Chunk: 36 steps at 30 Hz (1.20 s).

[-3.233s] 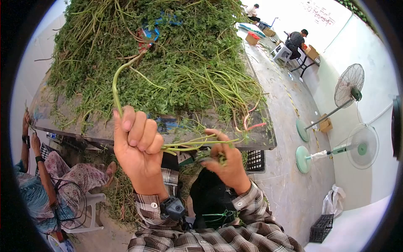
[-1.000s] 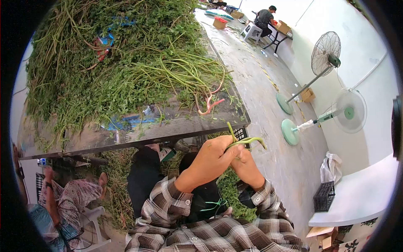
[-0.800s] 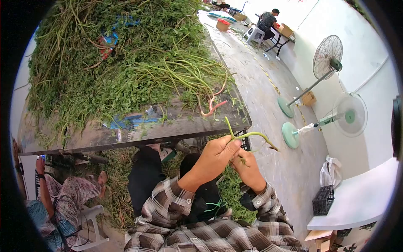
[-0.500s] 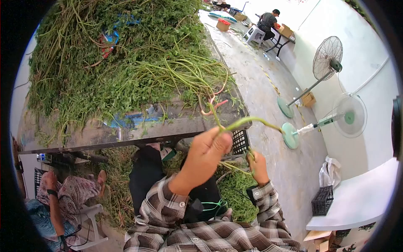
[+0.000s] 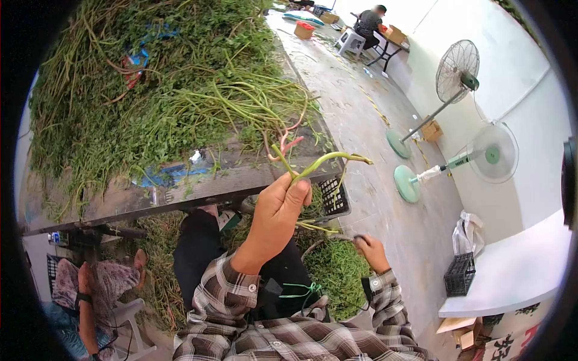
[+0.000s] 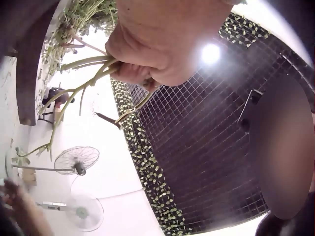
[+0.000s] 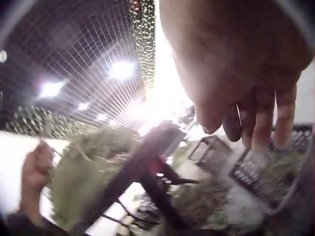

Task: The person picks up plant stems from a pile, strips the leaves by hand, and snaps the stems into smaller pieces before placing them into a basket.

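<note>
My left hand pinches a few green stems between thumb and fingers, in front of the table edge. One thick stem arches right to a brownish tip. The left wrist view shows the forked stems sticking out from the hand. Lower right in the head view, my right hand is apart from the left, above a heap of cut greens. In the right wrist view this hand has extended fingers holding nothing; one fingertip looks dark.
A large pile of leafy stems covers much of the table. A black crate stands beyond the table corner. Two fans and a white counter are at right. Another person sits at lower left.
Both hands were together at the stems; the right then drew away down and right with leafy pieces, which it no longer holds. The left has shifted slightly left, still pinching its stems.
</note>
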Motion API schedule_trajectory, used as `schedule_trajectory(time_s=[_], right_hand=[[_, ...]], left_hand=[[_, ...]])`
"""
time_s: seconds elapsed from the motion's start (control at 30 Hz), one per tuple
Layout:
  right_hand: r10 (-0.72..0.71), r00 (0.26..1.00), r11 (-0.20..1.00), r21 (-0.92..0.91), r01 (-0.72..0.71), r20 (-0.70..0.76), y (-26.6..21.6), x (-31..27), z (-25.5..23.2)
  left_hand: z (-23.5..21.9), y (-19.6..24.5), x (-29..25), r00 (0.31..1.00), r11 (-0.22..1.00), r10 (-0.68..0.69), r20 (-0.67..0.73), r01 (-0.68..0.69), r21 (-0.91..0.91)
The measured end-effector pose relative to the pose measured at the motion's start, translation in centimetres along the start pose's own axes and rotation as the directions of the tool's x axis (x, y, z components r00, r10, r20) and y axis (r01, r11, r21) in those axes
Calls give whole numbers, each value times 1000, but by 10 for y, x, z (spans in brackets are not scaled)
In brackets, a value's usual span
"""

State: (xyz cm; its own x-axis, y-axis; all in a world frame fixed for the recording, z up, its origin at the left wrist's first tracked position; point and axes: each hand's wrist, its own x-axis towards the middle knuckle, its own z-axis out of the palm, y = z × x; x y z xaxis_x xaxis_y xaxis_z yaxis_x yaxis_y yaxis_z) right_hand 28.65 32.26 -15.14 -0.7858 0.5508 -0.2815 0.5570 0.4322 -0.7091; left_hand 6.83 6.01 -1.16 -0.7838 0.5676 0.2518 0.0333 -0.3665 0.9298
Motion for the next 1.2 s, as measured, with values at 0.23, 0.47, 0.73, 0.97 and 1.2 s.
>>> schedule_trajectory(time_s=[0.23, 0.47, 0.73, 0.97, 1.2], right_hand=[[-308, 932, 882, 309, 355, -189, -165, -3, 3], [-632, 569, 756, -260, 600, -526, -229, -7, -7], [-771, 617, 637, -189, 747, -158, -239, 14, -13], [-743, 633, 656, -427, 623, -219, -233, 31, 7], [-408, 865, 909, -43, 414, -292, -188, 71, -6]], left_hand=[[1, -6, -3, 998, 989, 59, 22, -62, 132], [-5, -4, -4, 998, 990, 24, 51, -31, 139], [-10, 4, -3, 990, 961, 128, 54, -137, 238], [1, -11, -6, 961, 804, 251, 118, -275, 527], [18, 1, -20, 918, 756, 333, 216, -397, 521]])
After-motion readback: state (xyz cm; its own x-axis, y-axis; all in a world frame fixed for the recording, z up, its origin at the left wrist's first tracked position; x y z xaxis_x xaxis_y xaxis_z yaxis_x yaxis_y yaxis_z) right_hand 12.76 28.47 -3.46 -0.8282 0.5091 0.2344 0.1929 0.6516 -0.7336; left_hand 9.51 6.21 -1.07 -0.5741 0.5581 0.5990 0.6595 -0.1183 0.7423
